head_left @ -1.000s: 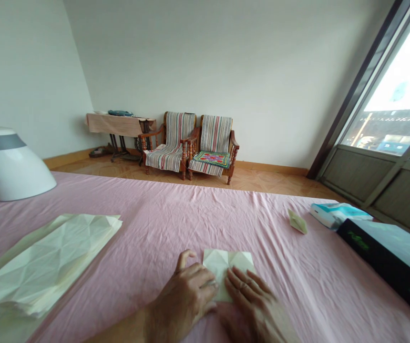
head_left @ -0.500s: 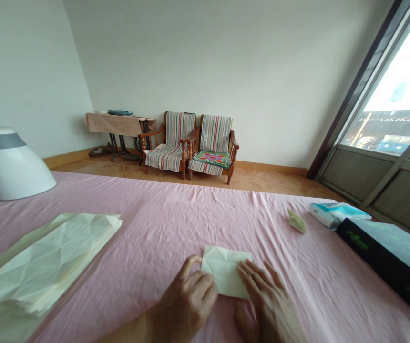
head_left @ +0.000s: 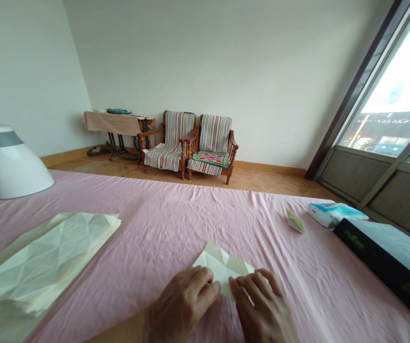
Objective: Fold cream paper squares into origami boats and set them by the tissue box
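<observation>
1. A creased pale-yellow paper sheet point(head_left: 220, 265) is being held on the pink cloth point(head_left: 155, 228), near the middle of its close side, between the left hand point(head_left: 188, 299) and the right hand point(head_left: 262, 305).
2. One corner of the sheet is being pointed away from the person and slightly leftward. From it, a far edge is being slanted down toward the right hand, and another edge down toward the left hand.
3. The near part is being covered by the hands, so the sheet's long axis cannot be told; the visible part is being spread widest from left to right.
4. By the left fingers, curled inward, the left near side is being grasped.
5. The right side is being touched by bent right fingers; whether it is being pinched cannot be told, the thumb being hidden.
6. To the left, a stack of creased paper point(head_left: 55, 259) is being supported by the cloth, its length being slanted away rightward.
</observation>
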Available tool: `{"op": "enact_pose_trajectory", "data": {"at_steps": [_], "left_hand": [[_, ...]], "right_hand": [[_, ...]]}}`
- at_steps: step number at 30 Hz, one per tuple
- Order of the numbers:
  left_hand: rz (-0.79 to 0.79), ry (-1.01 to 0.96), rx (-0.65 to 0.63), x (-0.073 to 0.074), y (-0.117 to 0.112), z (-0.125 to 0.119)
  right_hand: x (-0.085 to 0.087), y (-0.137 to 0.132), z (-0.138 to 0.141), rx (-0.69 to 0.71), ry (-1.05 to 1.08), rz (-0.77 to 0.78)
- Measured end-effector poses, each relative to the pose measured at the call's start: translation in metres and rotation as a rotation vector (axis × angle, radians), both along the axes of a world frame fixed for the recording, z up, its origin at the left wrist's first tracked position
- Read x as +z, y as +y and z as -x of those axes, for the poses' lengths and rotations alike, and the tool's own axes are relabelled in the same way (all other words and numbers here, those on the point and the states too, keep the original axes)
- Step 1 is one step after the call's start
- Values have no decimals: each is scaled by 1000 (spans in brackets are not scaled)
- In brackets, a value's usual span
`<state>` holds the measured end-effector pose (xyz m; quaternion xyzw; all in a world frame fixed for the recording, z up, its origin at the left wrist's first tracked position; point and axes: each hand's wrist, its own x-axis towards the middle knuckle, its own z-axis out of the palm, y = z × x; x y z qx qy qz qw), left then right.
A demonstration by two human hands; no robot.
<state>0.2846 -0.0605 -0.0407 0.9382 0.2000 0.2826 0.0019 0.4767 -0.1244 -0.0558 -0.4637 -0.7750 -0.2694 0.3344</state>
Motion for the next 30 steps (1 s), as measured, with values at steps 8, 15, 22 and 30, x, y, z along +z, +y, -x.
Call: {"op": "enact_pose_trajectory", "data": {"at_steps": [8,15,22,30], "left_hand": [[200,-96,-25,-3,10,7],[421,-172,-112,0,22,21],[418,-60,-45,10,21,26],[534,-95,-73,7,21,27]], "right_hand": [[1,-1,3,66,141,49],[-11,4,-9,99,275,282],[8,1,-4,196,35,158],[-14,8,3,119,446,439]]}}
